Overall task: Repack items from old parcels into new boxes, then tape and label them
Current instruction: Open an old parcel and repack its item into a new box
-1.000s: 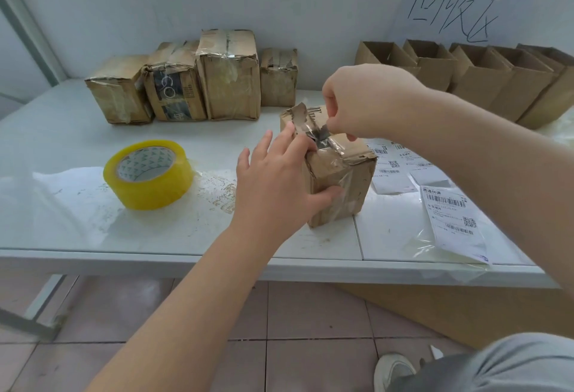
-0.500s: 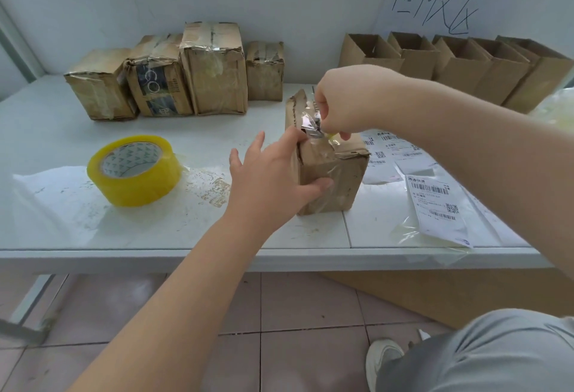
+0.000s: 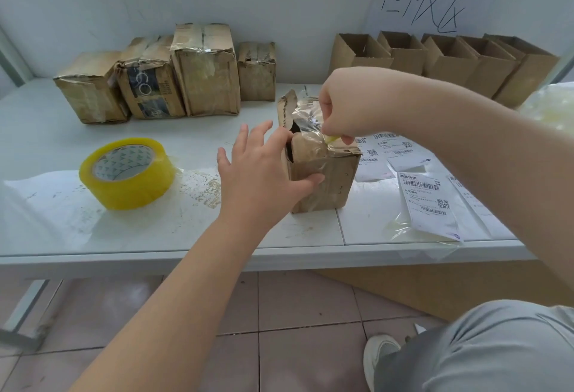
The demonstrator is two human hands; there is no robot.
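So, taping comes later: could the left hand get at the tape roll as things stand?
Probably yes: the tape roll lies bare on the table left of the left hand, nothing between; it need only leave the parcel.

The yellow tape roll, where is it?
In the head view the tape roll lies flat on the white table, left of the left hand, in front of the old parcels.
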